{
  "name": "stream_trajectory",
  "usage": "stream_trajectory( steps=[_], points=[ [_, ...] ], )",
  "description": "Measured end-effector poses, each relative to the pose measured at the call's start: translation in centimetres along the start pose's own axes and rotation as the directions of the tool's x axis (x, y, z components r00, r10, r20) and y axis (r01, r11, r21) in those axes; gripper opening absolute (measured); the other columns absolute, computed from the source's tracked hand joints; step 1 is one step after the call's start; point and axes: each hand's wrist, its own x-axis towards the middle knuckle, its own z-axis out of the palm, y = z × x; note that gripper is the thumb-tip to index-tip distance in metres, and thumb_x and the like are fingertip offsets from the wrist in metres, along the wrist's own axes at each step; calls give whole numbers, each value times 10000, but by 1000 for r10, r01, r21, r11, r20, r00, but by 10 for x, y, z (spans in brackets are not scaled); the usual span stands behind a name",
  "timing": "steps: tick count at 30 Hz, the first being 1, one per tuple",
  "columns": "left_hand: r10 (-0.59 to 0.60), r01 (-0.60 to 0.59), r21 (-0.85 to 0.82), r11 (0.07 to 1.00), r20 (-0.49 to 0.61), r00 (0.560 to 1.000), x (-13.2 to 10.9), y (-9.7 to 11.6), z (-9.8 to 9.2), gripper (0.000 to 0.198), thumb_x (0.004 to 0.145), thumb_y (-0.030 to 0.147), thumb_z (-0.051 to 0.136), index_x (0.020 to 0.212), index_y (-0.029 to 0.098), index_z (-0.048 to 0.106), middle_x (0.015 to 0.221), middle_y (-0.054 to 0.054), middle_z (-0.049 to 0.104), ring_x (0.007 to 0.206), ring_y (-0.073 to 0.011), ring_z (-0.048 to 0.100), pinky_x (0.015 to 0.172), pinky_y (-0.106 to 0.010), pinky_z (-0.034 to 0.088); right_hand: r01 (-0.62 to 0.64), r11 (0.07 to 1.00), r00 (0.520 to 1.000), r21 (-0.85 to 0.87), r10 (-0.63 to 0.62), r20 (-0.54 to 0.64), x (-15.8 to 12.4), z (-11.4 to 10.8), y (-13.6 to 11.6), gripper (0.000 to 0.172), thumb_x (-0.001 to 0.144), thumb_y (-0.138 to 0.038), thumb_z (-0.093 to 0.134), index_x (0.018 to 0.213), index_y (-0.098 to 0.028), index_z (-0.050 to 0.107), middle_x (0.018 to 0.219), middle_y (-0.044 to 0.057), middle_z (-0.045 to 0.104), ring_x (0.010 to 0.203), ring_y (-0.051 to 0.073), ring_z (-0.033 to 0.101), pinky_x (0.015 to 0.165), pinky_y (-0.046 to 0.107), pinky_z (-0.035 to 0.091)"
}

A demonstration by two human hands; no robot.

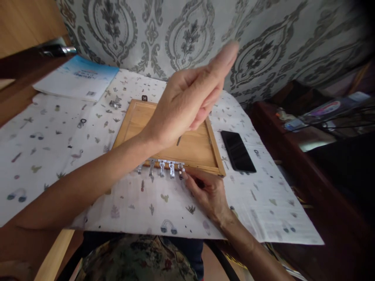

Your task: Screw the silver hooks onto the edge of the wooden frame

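Note:
My left hand is raised over a shallow wooden tray, hiding part of it. Its fingers are stretched out and close together, with nothing visible in them. Along the tray's near edge is a row of several small silver metal clips. My right hand is at the right end of this row, thumb and fingertip closed on the last metal clip. A thin dark piece shows on the tray's floor below my left hand.
A black phone lies right of the tray. A blue and white book is at the back left, near a small metal piece. Patterned cloth covers the table; a patterned curtain hangs behind.

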Motion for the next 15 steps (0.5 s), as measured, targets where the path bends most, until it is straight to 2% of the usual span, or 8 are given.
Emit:
stream_trajectory(
  steps=[7,10,13,15],
  points=[
    [118,-102,156,982,-95,989,8,29,-13,543,1070,249,337,535,198,259,469,64,194,350,8,247,401,-163,159,-7,1000,1000,11,7,-6,-1,3,5,201,876,-348,641,839,-178,741,580,-17,588,502,106,500,481,248,408],
    [171,-154,154,976,-105,980,11,37,-19,546,1085,224,237,541,195,266,499,51,177,374,7,202,416,-168,136,-1,1000,1000,11,1,-5,-1,4,3,203,886,-349,621,807,-187,713,570,-24,565,491,100,483,469,248,394],
    [156,-139,127,982,-140,978,12,44,-24,595,1092,265,100,528,190,272,503,45,136,369,10,177,433,-170,110,-6,1000,1000,25,6,12,0,4,1,191,882,-344,611,791,-193,682,569,-26,563,479,95,474,453,245,379],
    [129,-105,148,983,-159,979,13,48,-27,577,1091,294,135,543,178,275,509,55,130,358,30,196,460,-148,120,-16,999,1000,28,16,21,1,4,1,180,880,-339,606,805,-194,681,568,-27,567,476,95,469,451,245,376]
  ],
)
